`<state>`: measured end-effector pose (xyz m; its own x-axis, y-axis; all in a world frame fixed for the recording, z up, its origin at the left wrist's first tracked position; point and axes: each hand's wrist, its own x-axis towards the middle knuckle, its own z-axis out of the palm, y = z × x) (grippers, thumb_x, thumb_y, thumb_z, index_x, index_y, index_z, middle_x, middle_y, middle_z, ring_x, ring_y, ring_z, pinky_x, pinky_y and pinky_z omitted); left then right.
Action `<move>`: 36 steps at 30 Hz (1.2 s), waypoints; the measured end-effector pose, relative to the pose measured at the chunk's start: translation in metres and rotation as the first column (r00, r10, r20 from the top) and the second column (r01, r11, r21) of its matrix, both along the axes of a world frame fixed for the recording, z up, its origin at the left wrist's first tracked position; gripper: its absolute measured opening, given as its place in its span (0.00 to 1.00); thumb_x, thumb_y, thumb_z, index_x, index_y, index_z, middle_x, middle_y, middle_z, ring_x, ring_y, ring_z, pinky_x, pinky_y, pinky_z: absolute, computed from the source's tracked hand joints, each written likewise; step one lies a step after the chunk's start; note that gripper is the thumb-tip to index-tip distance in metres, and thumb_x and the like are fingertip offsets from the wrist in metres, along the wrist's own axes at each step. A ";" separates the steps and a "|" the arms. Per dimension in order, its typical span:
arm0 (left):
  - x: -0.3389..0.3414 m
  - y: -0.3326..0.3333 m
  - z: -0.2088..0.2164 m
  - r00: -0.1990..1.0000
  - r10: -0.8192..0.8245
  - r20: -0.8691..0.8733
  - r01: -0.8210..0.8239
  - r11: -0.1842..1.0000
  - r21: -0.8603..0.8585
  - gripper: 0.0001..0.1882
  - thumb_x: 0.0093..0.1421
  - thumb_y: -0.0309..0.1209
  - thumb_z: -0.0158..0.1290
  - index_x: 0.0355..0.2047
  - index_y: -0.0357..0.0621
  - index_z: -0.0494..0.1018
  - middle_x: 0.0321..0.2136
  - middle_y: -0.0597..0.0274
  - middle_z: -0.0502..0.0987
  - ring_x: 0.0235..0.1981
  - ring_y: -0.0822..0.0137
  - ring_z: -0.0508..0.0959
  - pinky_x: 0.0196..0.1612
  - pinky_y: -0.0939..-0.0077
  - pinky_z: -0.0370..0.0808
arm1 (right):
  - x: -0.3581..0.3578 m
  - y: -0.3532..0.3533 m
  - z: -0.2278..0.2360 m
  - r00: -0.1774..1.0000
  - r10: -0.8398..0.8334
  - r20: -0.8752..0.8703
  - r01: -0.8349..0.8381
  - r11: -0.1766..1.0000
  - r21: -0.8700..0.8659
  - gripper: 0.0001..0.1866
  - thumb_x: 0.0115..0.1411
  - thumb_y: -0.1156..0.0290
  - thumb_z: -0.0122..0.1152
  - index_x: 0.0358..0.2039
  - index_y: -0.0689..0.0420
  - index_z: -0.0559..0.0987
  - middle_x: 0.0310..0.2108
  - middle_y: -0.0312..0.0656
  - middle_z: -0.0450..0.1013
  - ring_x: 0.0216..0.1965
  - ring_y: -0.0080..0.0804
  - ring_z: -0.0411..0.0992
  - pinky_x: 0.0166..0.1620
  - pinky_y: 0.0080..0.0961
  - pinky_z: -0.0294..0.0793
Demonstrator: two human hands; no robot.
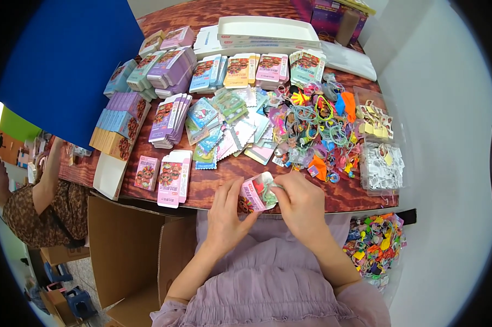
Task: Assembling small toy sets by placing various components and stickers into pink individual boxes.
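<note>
My left hand (227,215) is closed around a small pink cardboard box (252,196) at the table's front edge. The box lies tilted, its open end with a white flap toward the right. At that opening my right hand (300,206) pinches with thumb and fingers, next to a pale green, partly clear item (268,195) whose kind I cannot make out. To the left lie a filled-out pink box (146,173) and some flat pink cartons (172,180). A heap of small colourful trinkets (314,131) spreads beyond my right hand, beside a pile of flat packets (229,133).
Stacks of flat cartons (169,68) line the back and left. A long white tray (111,177) holds finished-looking boxes. Clear bins (381,188) stand at right, an open brown carton (123,245) below left. Another person (44,201) sits beyond the blue partition (66,65).
</note>
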<state>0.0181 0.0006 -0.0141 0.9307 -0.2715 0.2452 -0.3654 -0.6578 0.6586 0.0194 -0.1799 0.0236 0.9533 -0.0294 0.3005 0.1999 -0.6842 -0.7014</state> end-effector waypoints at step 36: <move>0.001 -0.018 -0.009 0.944 -0.074 -0.322 -0.053 0.929 -0.366 0.40 0.45 0.23 0.68 0.59 0.40 0.64 0.55 0.56 0.68 0.52 0.63 0.74 0.50 0.68 0.76 | -0.028 -0.083 0.005 0.993 0.114 0.020 -0.115 0.949 0.294 0.08 0.54 0.72 0.69 0.35 0.59 0.82 0.53 0.44 0.74 0.52 0.38 0.72 0.56 0.35 0.68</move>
